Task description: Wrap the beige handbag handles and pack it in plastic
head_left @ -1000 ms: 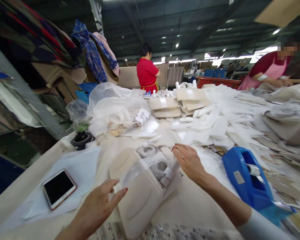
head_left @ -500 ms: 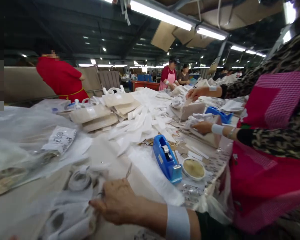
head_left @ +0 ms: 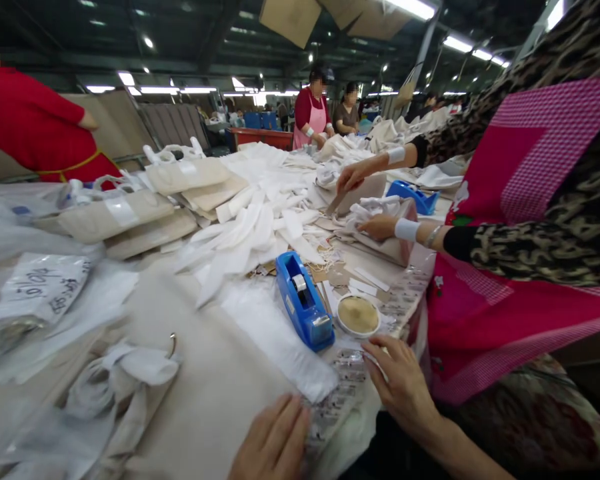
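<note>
My left hand (head_left: 273, 440) rests at the table's front edge, fingers stretched out flat on beige fabric (head_left: 205, 373) beside a white translucent sheet (head_left: 280, 347). To its right, my right hand (head_left: 405, 383) hovers by the printed plastic table edge. Its thumb and fingers close around a thin whitish strip whose kind is unclear. Just beyond stand a blue tape dispenser (head_left: 303, 303) and a white bowl (head_left: 359, 315) with something tan inside. A folded beige bag with rolled white straps (head_left: 105, 393) and a metal hook (head_left: 173, 345) lies at left.
A co-worker in a pink apron (head_left: 480, 267) handles a beige bag (head_left: 390, 247) at right. White strips (head_left: 250, 227) and stacked beige bags (head_left: 125, 213) cover the table's middle and left. A second blue dispenser (head_left: 414, 198) sits farther back. Others stand behind.
The view has swung right. A hand with a white wristband was at the rolled straps; that bag now lies untouched. Both my hands now show near the front edge, below the dispenser.
</note>
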The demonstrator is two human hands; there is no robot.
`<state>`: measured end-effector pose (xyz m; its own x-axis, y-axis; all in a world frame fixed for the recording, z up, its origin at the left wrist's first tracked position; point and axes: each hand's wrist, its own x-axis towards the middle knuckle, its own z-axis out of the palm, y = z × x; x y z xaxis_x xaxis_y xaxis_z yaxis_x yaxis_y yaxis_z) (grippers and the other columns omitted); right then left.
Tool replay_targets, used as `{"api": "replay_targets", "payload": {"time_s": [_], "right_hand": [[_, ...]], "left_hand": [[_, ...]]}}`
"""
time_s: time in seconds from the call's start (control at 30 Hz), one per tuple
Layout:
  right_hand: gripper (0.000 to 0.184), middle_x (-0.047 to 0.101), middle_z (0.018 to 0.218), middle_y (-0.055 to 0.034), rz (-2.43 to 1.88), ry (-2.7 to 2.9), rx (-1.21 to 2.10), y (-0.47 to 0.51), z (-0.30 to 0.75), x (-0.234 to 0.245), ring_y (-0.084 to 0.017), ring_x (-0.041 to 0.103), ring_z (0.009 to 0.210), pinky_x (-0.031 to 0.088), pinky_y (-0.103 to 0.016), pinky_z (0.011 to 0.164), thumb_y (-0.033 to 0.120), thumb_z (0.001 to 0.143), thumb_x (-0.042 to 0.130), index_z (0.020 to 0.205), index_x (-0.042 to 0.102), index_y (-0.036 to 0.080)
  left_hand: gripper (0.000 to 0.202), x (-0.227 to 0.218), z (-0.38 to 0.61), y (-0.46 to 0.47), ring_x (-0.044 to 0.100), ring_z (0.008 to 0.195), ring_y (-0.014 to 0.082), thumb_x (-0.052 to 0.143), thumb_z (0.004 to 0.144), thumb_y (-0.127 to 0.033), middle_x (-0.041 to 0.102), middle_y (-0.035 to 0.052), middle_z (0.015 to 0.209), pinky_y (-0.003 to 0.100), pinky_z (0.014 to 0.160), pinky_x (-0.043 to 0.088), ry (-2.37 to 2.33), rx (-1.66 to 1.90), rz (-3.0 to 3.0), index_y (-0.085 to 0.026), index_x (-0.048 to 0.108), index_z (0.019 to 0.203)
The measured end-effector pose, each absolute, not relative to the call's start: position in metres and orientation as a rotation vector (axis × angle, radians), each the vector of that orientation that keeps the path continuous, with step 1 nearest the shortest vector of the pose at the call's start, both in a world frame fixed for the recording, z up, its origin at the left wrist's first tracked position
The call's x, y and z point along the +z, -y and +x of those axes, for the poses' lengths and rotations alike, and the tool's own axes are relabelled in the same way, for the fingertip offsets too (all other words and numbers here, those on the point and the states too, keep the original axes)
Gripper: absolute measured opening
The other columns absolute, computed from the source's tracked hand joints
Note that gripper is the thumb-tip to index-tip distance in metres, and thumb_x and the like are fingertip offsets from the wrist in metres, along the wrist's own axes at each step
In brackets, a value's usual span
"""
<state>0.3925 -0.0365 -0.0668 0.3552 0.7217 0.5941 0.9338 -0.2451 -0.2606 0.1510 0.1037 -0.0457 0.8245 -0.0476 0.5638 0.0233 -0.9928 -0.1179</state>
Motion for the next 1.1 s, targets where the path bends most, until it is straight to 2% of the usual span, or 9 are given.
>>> {"api": "replay_targets", "payload": {"time_s": [0.13, 0.27, 0.33, 0.4, 0.5, 0.6, 0.67, 0.83, 1.1], "right_hand": [[0.03, 0.055, 0.123, -0.0169, -2.19, 1.486, -0.591, 0.015, 0.412, -0.067, -0.033, 0.046, 0.115, 0.043, -0.05, 0.087, 0.029, 0.094, 0.041, 0.112, 0.061, 0.015], [0.035, 0.052, 0.13, -0.0176, -2.22, 1.508, -0.538, 0.001, 0.427, -0.066, -0.033, 0.04, 0.124, 0.037, -0.053, 0.096, 0.034, 0.096, 0.038, 0.112, 0.062, 0.013], [0.033, 0.058, 0.121, -0.0158, -2.143, 1.415, -0.58, 0.005, 0.433, -0.067, -0.03, 0.047, 0.117, 0.042, -0.049, 0.091, 0.031, 0.096, 0.037, 0.111, 0.062, 0.015], [0.025, 0.064, 0.103, -0.0116, -2.02, 1.321, -0.61, 0.013, 0.436, -0.065, -0.025, 0.057, 0.1, 0.046, -0.041, 0.082, 0.027, 0.095, 0.041, 0.105, 0.062, 0.018], [0.011, 0.062, 0.077, -0.0042, -1.868, 1.299, -0.467, 0.026, 0.425, -0.06, -0.017, 0.058, 0.076, 0.047, -0.032, 0.07, 0.022, 0.091, 0.053, 0.083, 0.06, 0.019], [0.022, 0.057, 0.068, -0.0019, -1.836, 1.36, -0.275, 0.03, 0.402, -0.059, -0.015, 0.054, 0.066, 0.046, -0.029, 0.063, 0.02, 0.091, 0.05, 0.069, 0.053, 0.019], [0.022, 0.06, 0.073, -0.0037, -1.863, 1.417, -0.228, 0.027, 0.389, -0.063, -0.016, 0.057, 0.07, 0.046, -0.03, 0.066, 0.019, 0.093, 0.045, 0.074, 0.056, 0.019], [0.024, 0.066, 0.101, -0.0098, -1.992, 1.456, -0.371, 0.017, 0.392, -0.081, -0.022, 0.06, 0.093, 0.046, -0.036, 0.078, 0.018, 0.093, 0.04, 0.106, 0.06, 0.017], [0.027, 0.063, 0.098, -0.0116, -2.225, 1.456, -0.443, 0.003, 0.408, -0.077, -0.025, 0.054, 0.087, 0.038, -0.037, 0.073, 0.028, 0.095, 0.04, 0.107, 0.061, 0.014]], "left_hand": [[0.037, -0.057, 0.221, -0.092, 0.057, 0.111, 0.0266, 0.037, 0.093, -0.029, 0.063, 0.0102, 0.118, 0.039, 0.085, 0.053, -0.042, -0.817, -2.929, -0.009, 0.06, 0.115], [0.043, -0.068, 0.225, -0.097, 0.061, 0.101, 0.0248, 0.029, 0.097, -0.035, 0.069, 0.0074, 0.105, 0.041, 0.086, 0.049, 0.014, -0.844, -2.928, -0.011, 0.063, 0.106], [0.043, -0.071, 0.211, -0.101, 0.062, 0.093, 0.022, 0.027, 0.097, -0.032, 0.071, 0.0068, 0.093, 0.038, 0.09, 0.045, 0.02, -0.957, -2.913, -0.012, 0.065, 0.097], [0.04, -0.071, 0.196, -0.104, 0.062, 0.088, 0.0199, 0.03, 0.097, -0.029, 0.07, 0.0057, 0.085, 0.035, 0.096, 0.04, 0.025, -1.01, -2.906, -0.013, 0.066, 0.092], [0.031, -0.068, 0.185, -0.102, 0.062, 0.09, 0.019, 0.038, 0.095, -0.026, 0.071, 0.0048, 0.085, 0.034, 0.103, 0.035, 0.069, -0.984, -2.942, -0.013, 0.066, 0.093], [0.027, -0.068, 0.191, -0.097, 0.062, 0.093, 0.0192, 0.04, 0.093, -0.022, 0.071, 0.0057, 0.088, 0.034, 0.105, 0.033, 0.142, -1.011, -2.955, -0.013, 0.066, 0.094], [0.027, -0.068, 0.201, -0.095, 0.061, 0.095, 0.0198, 0.041, 0.092, -0.021, 0.071, 0.0068, 0.09, 0.035, 0.104, 0.035, 0.147, -1.023, -2.944, -0.013, 0.066, 0.095], [0.027, -0.067, 0.219, -0.097, 0.061, 0.098, 0.0218, 0.042, 0.09, -0.021, 0.07, 0.0093, 0.095, 0.036, 0.093, 0.044, 0.109, -0.945, -2.916, -0.012, 0.066, 0.098], [0.025, -0.073, 0.221, -0.098, 0.062, 0.096, 0.0216, 0.043, 0.09, -0.021, 0.071, 0.0081, 0.093, 0.035, 0.091, 0.043, 0.173, -0.99, -2.924, -0.013, 0.066, 0.096]]}}
